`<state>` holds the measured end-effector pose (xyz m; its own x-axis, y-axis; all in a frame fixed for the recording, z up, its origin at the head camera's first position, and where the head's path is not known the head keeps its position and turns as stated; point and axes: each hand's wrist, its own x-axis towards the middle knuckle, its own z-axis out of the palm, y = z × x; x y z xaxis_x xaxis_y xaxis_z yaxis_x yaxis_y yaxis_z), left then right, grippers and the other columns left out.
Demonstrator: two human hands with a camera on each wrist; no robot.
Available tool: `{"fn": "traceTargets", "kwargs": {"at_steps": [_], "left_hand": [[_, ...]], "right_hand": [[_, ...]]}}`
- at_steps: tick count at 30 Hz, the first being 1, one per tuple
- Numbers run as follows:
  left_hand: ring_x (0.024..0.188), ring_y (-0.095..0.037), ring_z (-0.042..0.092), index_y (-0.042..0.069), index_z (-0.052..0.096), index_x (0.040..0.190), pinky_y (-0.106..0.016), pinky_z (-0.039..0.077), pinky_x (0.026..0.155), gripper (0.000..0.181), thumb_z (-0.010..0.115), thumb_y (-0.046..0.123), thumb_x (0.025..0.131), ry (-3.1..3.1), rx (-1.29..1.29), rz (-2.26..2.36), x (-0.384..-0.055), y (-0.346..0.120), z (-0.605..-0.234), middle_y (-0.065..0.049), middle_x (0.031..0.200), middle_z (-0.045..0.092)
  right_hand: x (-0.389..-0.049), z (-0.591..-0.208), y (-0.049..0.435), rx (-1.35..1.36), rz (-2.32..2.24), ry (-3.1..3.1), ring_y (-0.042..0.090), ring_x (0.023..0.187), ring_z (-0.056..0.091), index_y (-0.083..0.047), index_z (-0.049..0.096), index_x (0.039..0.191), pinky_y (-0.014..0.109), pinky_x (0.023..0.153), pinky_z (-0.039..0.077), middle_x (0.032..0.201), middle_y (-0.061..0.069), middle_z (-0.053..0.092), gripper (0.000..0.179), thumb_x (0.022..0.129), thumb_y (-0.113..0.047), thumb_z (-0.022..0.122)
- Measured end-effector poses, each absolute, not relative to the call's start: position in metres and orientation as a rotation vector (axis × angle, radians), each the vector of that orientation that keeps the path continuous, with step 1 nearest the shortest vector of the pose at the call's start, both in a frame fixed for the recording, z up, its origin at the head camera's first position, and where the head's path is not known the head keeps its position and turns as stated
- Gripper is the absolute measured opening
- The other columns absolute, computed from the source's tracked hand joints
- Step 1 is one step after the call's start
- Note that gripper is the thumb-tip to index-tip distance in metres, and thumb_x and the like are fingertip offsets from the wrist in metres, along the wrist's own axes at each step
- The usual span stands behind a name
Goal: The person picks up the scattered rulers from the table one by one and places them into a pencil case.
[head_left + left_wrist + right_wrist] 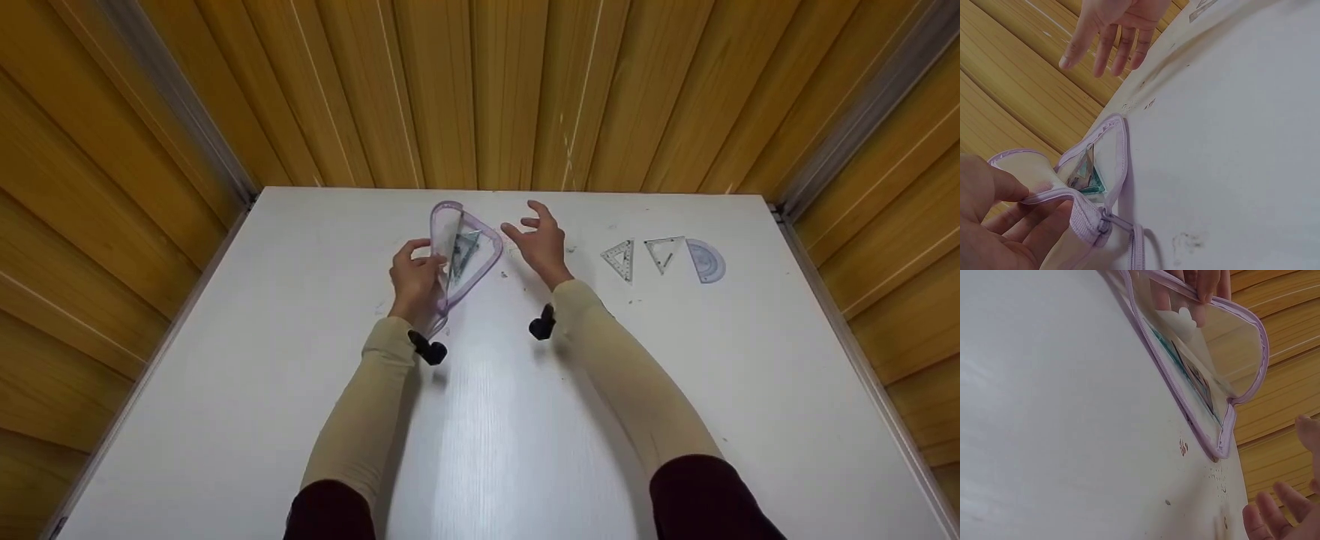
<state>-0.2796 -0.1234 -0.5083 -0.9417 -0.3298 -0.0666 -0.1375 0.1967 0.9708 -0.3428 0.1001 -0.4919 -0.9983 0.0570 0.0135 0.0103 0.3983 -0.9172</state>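
Note:
A clear zipper pouch (480, 281) with lilac edging stands unzipped near the back of the white table, its mouth gaping. My left hand (416, 281) pinches the raised edge of its near flap between thumb and fingers, as the left wrist view shows. Inside the pouch lies a teal-edged triangular set square (1094, 183), partly hidden by the flap in the head view. My right hand (541, 241) hovers to the right of the pouch, fingers spread and holding nothing. A zipper pull (1120, 221) hangs at the pouch's near corner.
Right of my right hand lie two clear set squares, one (619, 261) beside the other (664, 253), and a bluish protractor (706, 262). Small dark marks dot the white table (480, 420). Wood-look panels (510, 90) rise behind its back edge.

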Motion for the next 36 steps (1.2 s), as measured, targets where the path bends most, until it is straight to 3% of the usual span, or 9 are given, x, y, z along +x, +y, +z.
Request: {"fn": "traceTargets", "kwargs": {"at_steps": [18,36], "left_hand": [[0.083,-0.024,0.072,0.009,0.066,0.128,-0.030,0.051,0.065,0.037,0.073,0.009,0.092,-2.282,0.444,-1.868,-0.281,-0.123,-0.510,-0.014,0.101,0.076],[0.084,-0.023,0.068,0.007,0.064,0.133,-0.032,0.051,0.068,0.040,0.072,0.009,0.094,-2.291,0.456,-1.891,-0.281,-0.125,-0.508,-0.013,0.103,0.075]], "right_hand": [[-0.345,-0.493,0.131,-0.085,1.599,-2.541,0.041,0.136,0.050,-0.016,0.032,0.159,0.045,0.109,0.043,0.156,0.019,0.044,0.078,0.096,-0.033,0.075],[-0.344,-0.493,0.159,-0.117,1.538,-2.495,0.038,0.144,0.040,-0.013,0.030,0.160,0.045,0.115,0.036,0.159,0.017,0.039,0.077,0.097,-0.028,0.073]]}}
